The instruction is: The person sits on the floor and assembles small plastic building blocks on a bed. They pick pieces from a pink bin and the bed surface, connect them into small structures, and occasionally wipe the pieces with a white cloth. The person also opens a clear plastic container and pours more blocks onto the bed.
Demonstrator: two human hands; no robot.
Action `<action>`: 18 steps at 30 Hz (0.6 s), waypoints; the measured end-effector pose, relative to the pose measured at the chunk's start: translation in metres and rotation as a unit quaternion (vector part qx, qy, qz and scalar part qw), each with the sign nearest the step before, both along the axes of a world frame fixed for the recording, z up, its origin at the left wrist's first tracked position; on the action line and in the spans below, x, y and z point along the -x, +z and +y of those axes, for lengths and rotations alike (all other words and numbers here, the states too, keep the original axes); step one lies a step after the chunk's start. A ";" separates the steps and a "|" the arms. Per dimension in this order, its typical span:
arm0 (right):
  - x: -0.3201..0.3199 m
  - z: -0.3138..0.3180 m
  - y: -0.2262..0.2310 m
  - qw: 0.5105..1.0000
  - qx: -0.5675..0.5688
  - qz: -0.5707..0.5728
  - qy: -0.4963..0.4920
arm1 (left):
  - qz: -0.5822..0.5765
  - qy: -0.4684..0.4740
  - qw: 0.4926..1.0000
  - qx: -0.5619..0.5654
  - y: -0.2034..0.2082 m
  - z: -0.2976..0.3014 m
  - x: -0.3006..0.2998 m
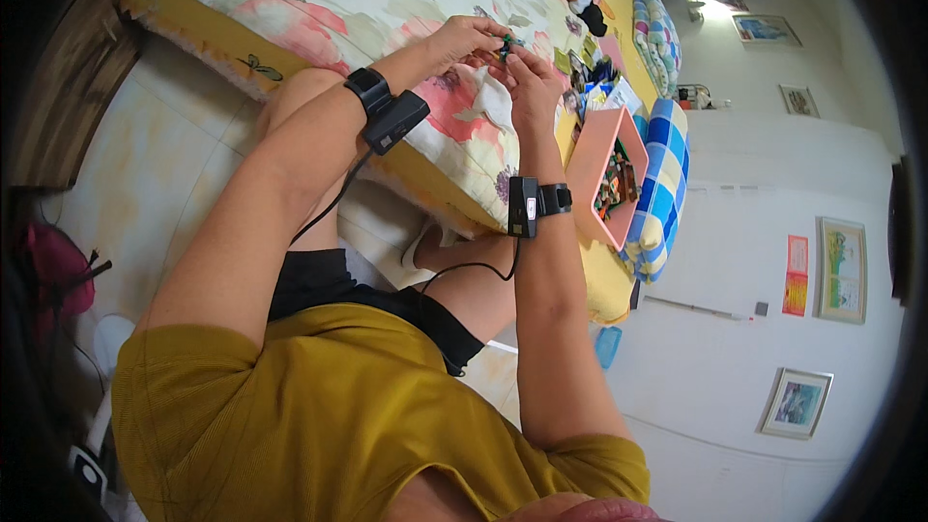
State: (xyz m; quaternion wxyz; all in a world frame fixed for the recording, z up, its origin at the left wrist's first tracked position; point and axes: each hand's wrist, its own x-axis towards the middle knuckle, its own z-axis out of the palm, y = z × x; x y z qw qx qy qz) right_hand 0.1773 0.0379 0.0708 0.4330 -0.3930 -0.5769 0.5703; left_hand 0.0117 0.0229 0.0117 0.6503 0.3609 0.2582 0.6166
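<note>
Left grip (466, 41), right grip (536, 82) — dark piece (504, 47) between

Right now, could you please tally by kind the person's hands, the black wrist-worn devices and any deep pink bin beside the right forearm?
Hands: 2 (left hand, right hand)
Black wrist-worn devices: 2
Deep pink bin: 1
Total: 5, leaving out the small green-and-dark parts at the fingertips, which are too small to count.
</note>
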 end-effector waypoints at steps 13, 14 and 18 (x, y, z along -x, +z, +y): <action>-0.276 0.051 0.283 0.914 -0.141 -0.268 -0.271 | -0.071 0.118 0.984 0.110 -0.023 0.023 0.036; -0.297 0.046 0.310 0.895 -0.142 -0.302 -0.297 | -0.087 0.125 0.981 0.118 -0.025 0.025 0.040; -0.366 0.043 0.351 0.807 -0.097 -0.445 -0.376 | -0.092 0.141 0.975 0.145 -0.033 0.027 0.047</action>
